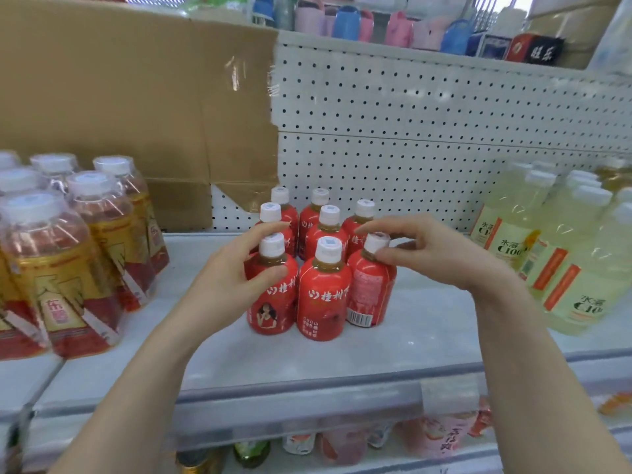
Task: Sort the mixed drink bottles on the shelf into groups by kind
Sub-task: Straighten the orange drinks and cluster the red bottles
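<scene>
**Shelf lot: red drink bottles, both hands engaged**

Left hand (236, 278): curled round the front-left red bottle (273, 299), with the thumb on its shoulder and the fingers reaching behind its neck.

Right hand (434, 254): pinches the front-right red bottle (371, 292) at the neck, just under the white cap. The thumb is in front and the forefinger behind. This bottle stands upright with its barcode side facing out.

Front-middle red bottle (325, 302): stands between the two held bottles, close against both. Its label faces out and neither hand touches it.

Rear red bottles (319, 236): five more of the same kind, all upright and packed tightly in two rows behind the front three. That makes eight white caps visible in all. The whole group stands mid-shelf (342, 364), with its back row close to the pegboard.

Gold-and-red bottles (68, 265): larger, white-capped, in shrink-wrapped packs at the left, well apart from the red group.

Pale yellow bottles (554, 241): shrink-wrapped, labels marked C100, at the right end of the shelf, also apart from the red group.

Pegboard (427, 107): white perforated back panel behind the shelf.

Cardboard sheet (113, 97): brown and taped, covering the left part of the pegboard.

Pink and blue containers (345, 23): on the level above, blurred.

Assorted bottles (342, 443): on the level below, partly hidden by the shelf's front edge.
</scene>
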